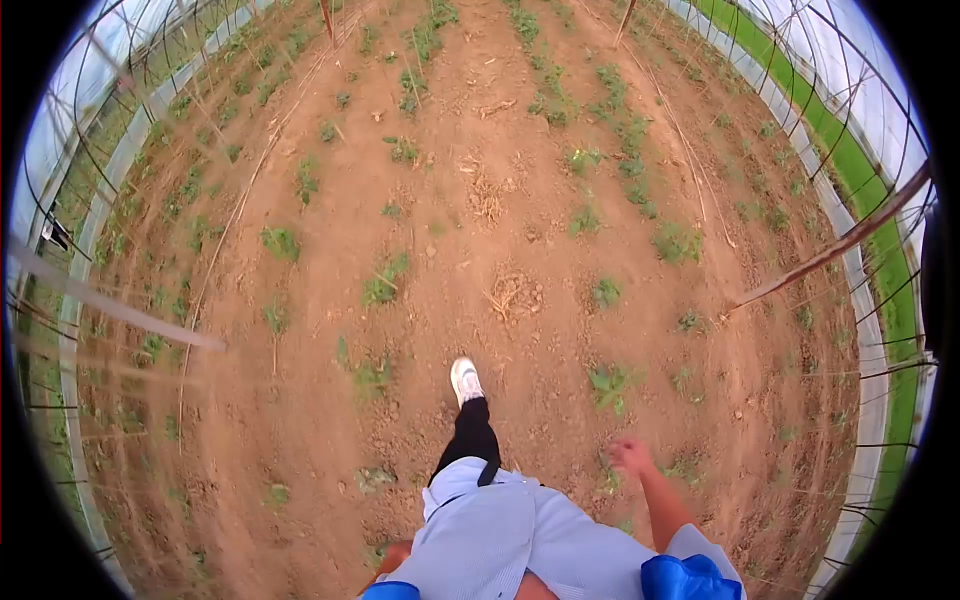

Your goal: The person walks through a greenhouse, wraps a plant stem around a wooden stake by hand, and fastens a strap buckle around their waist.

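Note:
My right hand (630,456) swings out over the soil to the right of my body, blurred by motion. Its fingers look loosely bent, but the blur hides whether they hold anything. Nearest to it are small green plants, one leafy seedling (609,386) just ahead. On the left, only a bit of my left arm (393,556) shows beside my shirt; the left hand itself is out of sight. One white shoe (466,380) is stretched forward on the bare reddish soil (440,320) between the plant rows.
Rows of seedlings (380,287) run ahead on both sides. A rusty slanted pole (830,258) stands at the right, and a blurred pale pole (120,305) crosses at the left. Thin hoops and plastic sheeting (880,40) enclose the plot. Dry plant stalks (487,197) lie in the middle path.

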Demonstrator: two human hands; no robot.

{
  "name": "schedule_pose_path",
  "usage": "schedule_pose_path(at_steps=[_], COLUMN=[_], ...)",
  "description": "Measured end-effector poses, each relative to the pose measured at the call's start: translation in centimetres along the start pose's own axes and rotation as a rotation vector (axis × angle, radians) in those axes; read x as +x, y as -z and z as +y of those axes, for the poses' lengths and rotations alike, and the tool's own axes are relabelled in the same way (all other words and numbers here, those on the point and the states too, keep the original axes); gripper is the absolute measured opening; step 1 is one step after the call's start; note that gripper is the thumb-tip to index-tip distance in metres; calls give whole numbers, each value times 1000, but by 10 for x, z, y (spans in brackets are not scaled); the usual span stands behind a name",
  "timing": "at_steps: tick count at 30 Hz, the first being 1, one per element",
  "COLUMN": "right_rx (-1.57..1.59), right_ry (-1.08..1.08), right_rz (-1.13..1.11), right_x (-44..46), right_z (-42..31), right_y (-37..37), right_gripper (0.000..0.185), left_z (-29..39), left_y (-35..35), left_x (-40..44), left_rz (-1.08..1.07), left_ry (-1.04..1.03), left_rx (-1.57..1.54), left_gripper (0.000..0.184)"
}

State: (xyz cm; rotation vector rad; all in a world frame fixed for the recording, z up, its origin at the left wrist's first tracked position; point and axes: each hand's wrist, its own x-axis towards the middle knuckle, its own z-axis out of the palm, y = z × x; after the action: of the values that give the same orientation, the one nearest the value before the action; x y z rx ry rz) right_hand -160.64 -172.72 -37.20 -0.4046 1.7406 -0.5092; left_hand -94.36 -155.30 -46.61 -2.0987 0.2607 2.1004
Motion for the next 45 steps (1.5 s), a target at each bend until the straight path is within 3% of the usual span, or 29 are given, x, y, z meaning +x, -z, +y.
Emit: schedule_pose_path(at_steps=[2,4,6,8,9,12,16,18,19,20,21,22,24,28,35,40,45], right_rx=[-168,114,-18,-140,-199,-176,-132,-95,-83,-58,-27,0,-8,-181,-151,-87,-87], right_ry=[-64,-368,-350,-279,-250,-285,-334,-343,-351,-378,-402,-433,-506,-335,-312,-337,-337], right_rz=[84,-28,-125,-224,-269,-304,-314,-298,-287,-278,-264,-257,-264,-337,-225,-203,-266], right_x=[41,74,77,104,120,203,360,434,463,487,515,539,576,696,916,1010,1144], right_z=[-46,-59,-128,-211,-233,-338,-486,-572,-614,-653,-693,-744,-858,-1018,-1338,-1538,-1717], right_y=[-2,12,6,-19,-29,-45,-54,-52,-48,-47,-45,-40,-27,-15,-21,-4,24], right_gripper=[30,26,18,16,18,21,27,31,33,35,37,39,44,43,44,46,47], left_z=[169,335,525,724,811,1041,1215,1251,1268,1267,1263,1281,1340,1505,1829,2126,2424], left_y=[21,53,98,142,160,177,188,192,181,169,154,150,125,118,162,230,248], left_x=[19,22,8,-32,-41,-123,-110,-47,-43,-47,-44,-60,-77,-49,1,-34,-87], left_rz=[45,125,181,125,234,232,314,303,322,176,138,-160,-162,-66,-21,57,131], left_ry=[-53,-183,-410,-721,-854,-1029,-1096,-897,-747,-546,-489,-230,-115,-128,-141,-358,-592], left_rx=[-142,-236,-311,-357,-248,-160,-24,-128,-27,-145,-183,-171,-154,-212,-256,-170,-146], left_gripper=[23,20,17,26,29,24,20,22,24,24,22,26,27,28,30,32,33])
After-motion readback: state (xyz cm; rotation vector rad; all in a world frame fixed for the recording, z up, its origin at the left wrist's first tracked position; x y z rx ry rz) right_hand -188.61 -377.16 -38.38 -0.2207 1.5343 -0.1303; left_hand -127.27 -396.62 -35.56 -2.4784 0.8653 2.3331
